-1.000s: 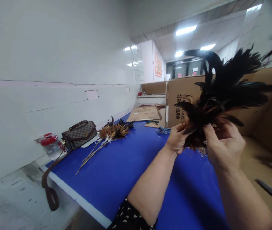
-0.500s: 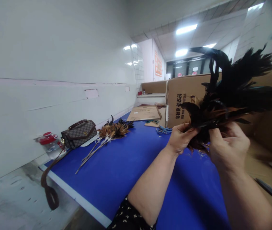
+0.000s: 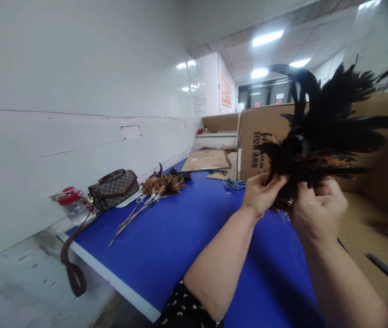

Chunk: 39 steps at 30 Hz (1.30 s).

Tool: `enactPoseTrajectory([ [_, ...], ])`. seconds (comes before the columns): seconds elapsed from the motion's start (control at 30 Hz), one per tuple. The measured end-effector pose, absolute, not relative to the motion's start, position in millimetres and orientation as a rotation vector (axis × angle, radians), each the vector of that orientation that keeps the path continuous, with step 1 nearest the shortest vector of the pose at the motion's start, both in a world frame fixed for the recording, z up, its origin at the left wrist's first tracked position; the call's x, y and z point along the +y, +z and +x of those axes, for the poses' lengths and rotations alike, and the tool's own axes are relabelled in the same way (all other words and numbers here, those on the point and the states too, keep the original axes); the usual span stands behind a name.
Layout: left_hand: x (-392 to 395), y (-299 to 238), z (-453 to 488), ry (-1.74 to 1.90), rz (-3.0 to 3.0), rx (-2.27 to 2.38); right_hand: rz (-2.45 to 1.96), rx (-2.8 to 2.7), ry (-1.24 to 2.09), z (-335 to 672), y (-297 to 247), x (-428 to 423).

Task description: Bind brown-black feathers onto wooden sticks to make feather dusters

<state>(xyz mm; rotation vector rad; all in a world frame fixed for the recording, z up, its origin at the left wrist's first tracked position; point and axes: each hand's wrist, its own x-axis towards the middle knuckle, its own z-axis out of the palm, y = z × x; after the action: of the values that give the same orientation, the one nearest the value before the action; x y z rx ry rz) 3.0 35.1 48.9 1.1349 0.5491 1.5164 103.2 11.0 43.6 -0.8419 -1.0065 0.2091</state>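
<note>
A large bunch of dark feathers [image 3: 330, 114], black above and brown lower down, is held up over the right side of the blue table [image 3: 180, 246]. My left hand [image 3: 260, 193] is closed on its lower left side, thumb and fingers pinching the feathers. My right hand [image 3: 320, 209] is closed on the bunch's lower right side, close beside the left one. The feathers hide most of the fingertips. Farther left on the table lie feather dusters [image 3: 165, 183], brown and black, with thin sticks pointing toward me.
A patterned handbag [image 3: 114, 191] and a red-lidded jar [image 3: 74, 205] stand by the left wall. Flat cardboard [image 3: 206, 160] and blue cord [image 3: 235, 183] lie farther back. A large cardboard box [image 3: 248, 159] rises behind my hands. A dark blade-like tool [image 3: 387, 269] lies at right.
My right hand has shifted slightly left, nearer my left hand. The feather bunch has moved and turned a little with the hands, and both still grip it.
</note>
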Motion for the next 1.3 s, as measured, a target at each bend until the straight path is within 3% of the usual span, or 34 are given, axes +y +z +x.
enactPoseTrajectory([
  [0.67,32.8,56.9,-3.9,1.371,0.948,0.339,-0.78,-1.037,0.403,96.4,51.7,8.1],
  [1.3,36.3,51.5,-2.4,1.302,1.068,0.379,-0.841,-0.942,0.147,103.5,53.9,8.9],
])
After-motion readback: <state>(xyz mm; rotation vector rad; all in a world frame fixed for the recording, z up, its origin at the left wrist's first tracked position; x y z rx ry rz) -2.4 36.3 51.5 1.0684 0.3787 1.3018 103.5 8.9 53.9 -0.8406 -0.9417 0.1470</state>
